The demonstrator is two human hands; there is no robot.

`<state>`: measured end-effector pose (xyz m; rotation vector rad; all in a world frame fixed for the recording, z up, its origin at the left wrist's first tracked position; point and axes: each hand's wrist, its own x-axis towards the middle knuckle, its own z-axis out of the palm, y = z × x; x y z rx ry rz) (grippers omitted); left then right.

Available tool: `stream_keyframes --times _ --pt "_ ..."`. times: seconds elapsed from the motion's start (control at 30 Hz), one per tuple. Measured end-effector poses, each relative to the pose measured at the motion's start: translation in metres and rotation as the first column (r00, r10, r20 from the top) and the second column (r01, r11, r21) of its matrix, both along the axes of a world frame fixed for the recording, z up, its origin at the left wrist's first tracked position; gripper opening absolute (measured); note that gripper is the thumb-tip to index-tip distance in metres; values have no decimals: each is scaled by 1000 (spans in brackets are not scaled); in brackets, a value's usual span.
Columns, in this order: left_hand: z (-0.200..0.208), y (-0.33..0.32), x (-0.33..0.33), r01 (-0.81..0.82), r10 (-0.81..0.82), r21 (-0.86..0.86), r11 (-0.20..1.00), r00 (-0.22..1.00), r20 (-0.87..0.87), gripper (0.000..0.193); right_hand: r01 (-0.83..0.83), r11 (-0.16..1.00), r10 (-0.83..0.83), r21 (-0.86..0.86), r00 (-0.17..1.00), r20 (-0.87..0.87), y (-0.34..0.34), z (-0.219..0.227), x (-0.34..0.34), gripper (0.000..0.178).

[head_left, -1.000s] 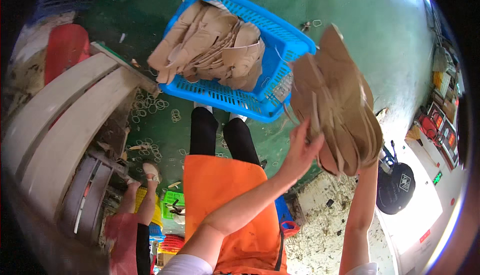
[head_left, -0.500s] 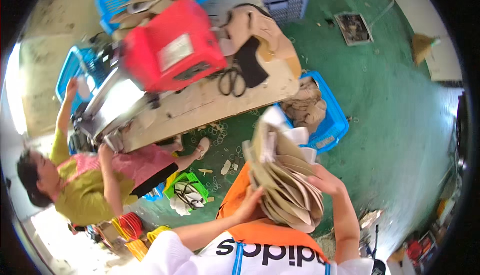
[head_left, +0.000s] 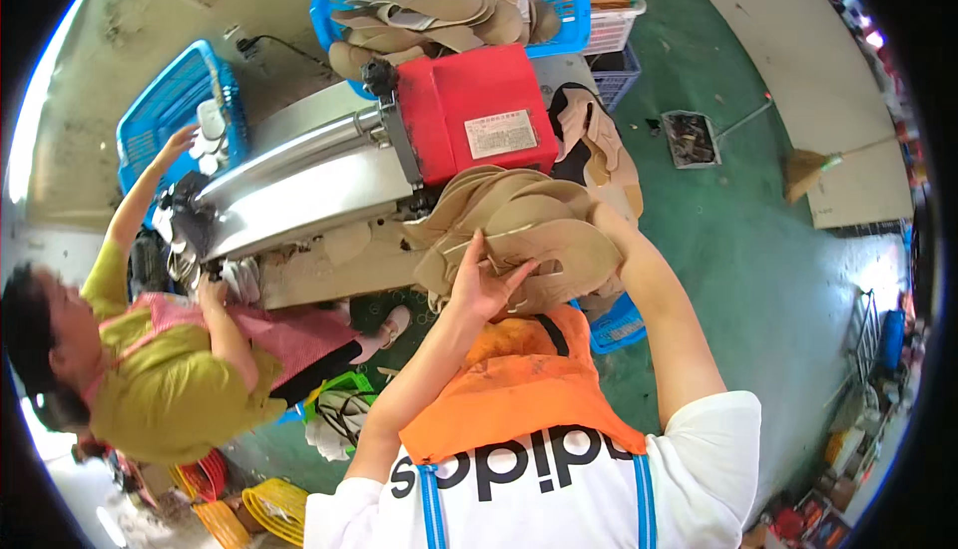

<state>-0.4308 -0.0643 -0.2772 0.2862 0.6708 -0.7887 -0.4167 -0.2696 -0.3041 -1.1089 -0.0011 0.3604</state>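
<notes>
Both my hands hold a fanned-out bundle of tan insole-shaped pieces (head_left: 529,220) above the near edge of the table. My left hand (head_left: 486,287) presses against the bundle's near left side, its fingers partly between the pieces. My right hand (head_left: 611,235) grips the right side, its fingertips hidden by the pieces. Just beyond the bundle stands a red machine (head_left: 469,100) with a long metal roller (head_left: 289,155) to its left. Behind the machine, a blue basket (head_left: 324,0) holds more loose tan pieces (head_left: 439,5).
A co-worker (head_left: 170,379) sits at the left, one hand near white pieces in a blue basket (head_left: 140,130). A blue crate (head_left: 621,327) lies low under my right forearm. A dustpan (head_left: 692,140) and a broom (head_left: 803,172) are at the far right.
My hands have carried the bundle forward and up, from in front of my apron to over the table by the red machine. The view has shifted, and the scissors are out of sight.
</notes>
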Motion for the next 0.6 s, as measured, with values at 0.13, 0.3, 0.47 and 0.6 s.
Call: stream_keyframes --times 0.13,0.3,0.47,0.6 --pt "4 14 22 116 -127 -123 986 988 -85 64 276 958 -246 78 931 -271 -32 15 -1 51" --pt "-8 34 36 228 -243 -167 959 967 -74 67 450 811 -558 -373 787 -264 -43 -5 -75 42" --pt "4 70 44 679 -771 373 632 599 216 55 589 348 -661 -730 706 255 38 51 -101 25" --pt "65 100 42 -262 -917 894 364 64 393 57 390 245 -69 -888 920 386 73 112 -72 20"
